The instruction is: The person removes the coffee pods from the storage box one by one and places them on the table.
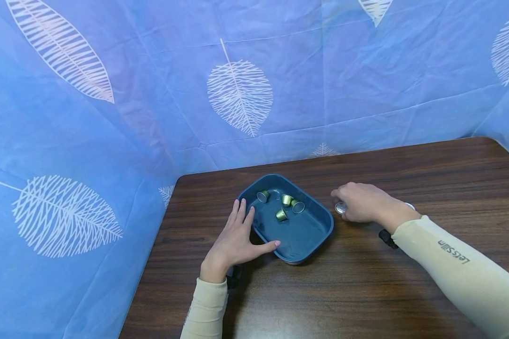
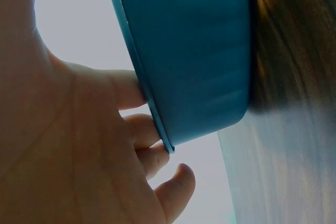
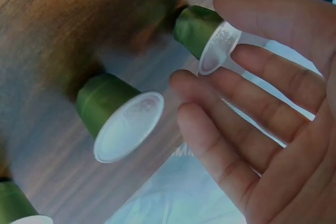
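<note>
While the left grip [image 1: 236,242] rests straight-fingered on the tub [image 1: 299,238], the capsule [image 3: 196,29] to the right, pinched or not by the right grip [image 1: 363,202] I cannot tell, looks light, dentable, best held by its rim.

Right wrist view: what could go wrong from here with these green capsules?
The right hand might lose the nearest capsule: it seems to reach only the lid end, and I can't confirm a firm grip. Its outer fingers might knock the neighbouring capsule, which appears close by. The left hand is at the tray rim, so a push could shift it and roll the four loose capsules inside.
</note>
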A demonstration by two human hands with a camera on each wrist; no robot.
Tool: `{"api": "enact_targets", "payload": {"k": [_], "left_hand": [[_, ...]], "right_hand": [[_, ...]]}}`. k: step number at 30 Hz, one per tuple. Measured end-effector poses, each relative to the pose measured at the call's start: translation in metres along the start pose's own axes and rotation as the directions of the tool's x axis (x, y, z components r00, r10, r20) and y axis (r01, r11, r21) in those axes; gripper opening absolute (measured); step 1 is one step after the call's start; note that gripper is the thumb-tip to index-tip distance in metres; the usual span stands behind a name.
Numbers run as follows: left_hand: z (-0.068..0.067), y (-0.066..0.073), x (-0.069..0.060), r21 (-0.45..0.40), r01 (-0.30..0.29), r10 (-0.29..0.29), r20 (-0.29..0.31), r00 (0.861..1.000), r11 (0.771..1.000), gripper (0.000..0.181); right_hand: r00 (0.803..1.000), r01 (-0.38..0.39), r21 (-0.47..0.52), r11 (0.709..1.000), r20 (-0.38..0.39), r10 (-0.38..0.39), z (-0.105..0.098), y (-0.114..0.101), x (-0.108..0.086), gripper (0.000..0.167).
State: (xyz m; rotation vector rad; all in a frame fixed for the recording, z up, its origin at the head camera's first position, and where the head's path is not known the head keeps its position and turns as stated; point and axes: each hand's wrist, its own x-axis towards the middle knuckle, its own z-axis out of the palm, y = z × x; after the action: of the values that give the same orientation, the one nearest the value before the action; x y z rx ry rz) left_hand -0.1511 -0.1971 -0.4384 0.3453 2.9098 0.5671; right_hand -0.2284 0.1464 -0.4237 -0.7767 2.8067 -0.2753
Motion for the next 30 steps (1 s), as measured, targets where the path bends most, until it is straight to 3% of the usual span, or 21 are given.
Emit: {"api": "enact_targets", "payload": {"k": [11, 30], "left_hand": [[0.001, -0.001, 0.001, 0.008, 0.0, 0.0, 0.002, 1.0, 1.0, 0.117], [0.001, -0.001, 0.002, 0.005, 0.003, -0.003, 0.002, 1.0, 1.0, 0.117]], "right_hand": [[1.0, -0.017, -0.009, 1.0, -0.014, 0.016, -0.018, -0.012, 0.001, 0.052], [0.984, 0.096, -0.096, 0.991, -0.141, -0.109, -0.038, -0.057, 0.004, 0.042]]}}
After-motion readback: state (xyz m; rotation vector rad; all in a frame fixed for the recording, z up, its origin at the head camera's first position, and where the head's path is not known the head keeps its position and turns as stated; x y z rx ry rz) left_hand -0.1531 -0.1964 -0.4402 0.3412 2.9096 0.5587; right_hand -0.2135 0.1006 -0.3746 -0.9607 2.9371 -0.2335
